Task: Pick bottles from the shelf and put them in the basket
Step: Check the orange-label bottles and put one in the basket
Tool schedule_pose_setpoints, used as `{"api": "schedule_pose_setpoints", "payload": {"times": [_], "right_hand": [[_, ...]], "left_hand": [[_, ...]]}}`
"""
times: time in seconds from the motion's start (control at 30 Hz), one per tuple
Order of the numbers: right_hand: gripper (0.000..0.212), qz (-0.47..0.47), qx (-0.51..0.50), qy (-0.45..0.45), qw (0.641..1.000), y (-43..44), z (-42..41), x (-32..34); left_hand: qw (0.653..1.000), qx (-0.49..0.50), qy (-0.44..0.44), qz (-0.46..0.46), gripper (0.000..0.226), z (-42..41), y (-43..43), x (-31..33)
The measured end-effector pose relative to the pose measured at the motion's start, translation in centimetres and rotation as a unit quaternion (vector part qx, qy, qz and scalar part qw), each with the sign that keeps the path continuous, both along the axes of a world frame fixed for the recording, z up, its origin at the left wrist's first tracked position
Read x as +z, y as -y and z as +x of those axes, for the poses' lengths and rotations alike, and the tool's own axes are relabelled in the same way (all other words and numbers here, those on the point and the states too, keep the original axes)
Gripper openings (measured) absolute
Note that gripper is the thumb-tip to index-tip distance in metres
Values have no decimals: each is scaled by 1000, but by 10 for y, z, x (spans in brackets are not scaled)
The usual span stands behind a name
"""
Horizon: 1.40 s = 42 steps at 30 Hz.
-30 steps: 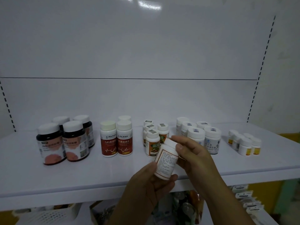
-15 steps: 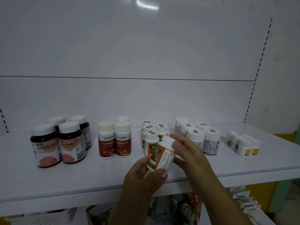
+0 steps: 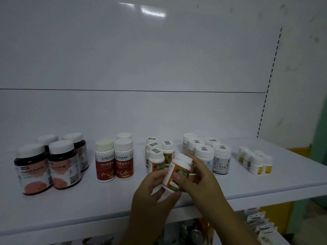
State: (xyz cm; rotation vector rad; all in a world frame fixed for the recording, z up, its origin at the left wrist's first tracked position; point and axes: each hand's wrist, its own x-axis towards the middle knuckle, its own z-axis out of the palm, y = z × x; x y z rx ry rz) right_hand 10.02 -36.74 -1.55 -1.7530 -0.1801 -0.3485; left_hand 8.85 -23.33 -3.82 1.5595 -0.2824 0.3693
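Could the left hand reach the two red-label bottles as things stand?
Probably, once freed: bare shelf lies between the left hand and the red-label bottles, but it grips the orange-label bottle with the right hand.

A white back panel [image 3: 159, 50] is seen behind everything, crossed by a thin dark horizontal seam [image 3: 123, 90]; bright glare [image 3: 153, 12] is reflected near its top. A column of small dark slots [image 3: 270, 76] is run down its right edge. Beyond that, a rough, stained whitish wall [image 3: 300, 59] is noted, with a green surface [image 3: 321, 131] further right and a yellow surface [image 3: 299, 151] low beside it. Under the front lip of the shelf [image 3: 88, 206], round metal can tops [image 3: 195, 235] are glimpsed in shadow, an orange pack [image 3: 206, 225] just beside them. At lower right, white carded packets [image 3: 261, 227] are ranged one behind another; their print is too blurred to be read.
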Motion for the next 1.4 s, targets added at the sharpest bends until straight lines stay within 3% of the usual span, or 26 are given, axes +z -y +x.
{"api": "schedule_pose_setpoints", "payload": {"times": [0.07,0.17,0.33,0.4,0.5,0.67,0.73,0.8,0.83,0.9,0.93,1.0,1.1,1.23,1.33,1.37,1.4], "right_hand": [[60,-37,-46,18,998,5,11,0],[51,-122,-77,51,988,3,33,1],[31,-180,-30,51,982,-5,60,-9],[41,-188,-24,49,981,-4,69,-17],[61,-215,-30,47,975,-3,80,-27],[75,-216,-21,34,976,-3,74,-20],[68,-215,-81,97,968,-8,57,-19],[51,-157,-140,198,957,-16,33,-21],[45,-111,-138,200,964,-20,27,-20],[25,38,-4,29,999,-26,14,-5],[18,112,98,-105,983,-29,11,3],[52,236,231,-266,906,-32,8,19],[63,360,278,-312,835,-39,4,28],[53,418,297,-331,793,-44,1,24],[24,416,299,-317,798,-48,0,19],[25,413,308,-303,801,-50,-1,19],[40,409,319,-285,806,-50,-2,16]], "left_hand": [[992,36,42,113,34,8,-9,18],[965,134,80,209,20,31,-25,49],[929,135,32,343,49,59,-25,63],[922,136,21,363,51,63,-21,58],[919,149,8,364,36,68,-18,54],[932,143,-5,333,18,67,-20,55],[942,145,-2,302,17,62,-25,64],[962,161,14,220,15,50,-32,81],[970,161,22,180,15,42,-36,93],[984,116,6,138,18,25,-42,111],[989,82,-12,125,21,18,-42,115],[992,41,-41,114,25,8,-42,117],[990,56,-57,115,24,1,-46,113],[987,71,-74,125,30,-4,-55,109],[985,77,-70,138,31,-6,-58,109],[984,82,-66,147,25,-6,-58,108],[982,87,-59,156,20,-6,-58,108]]}}
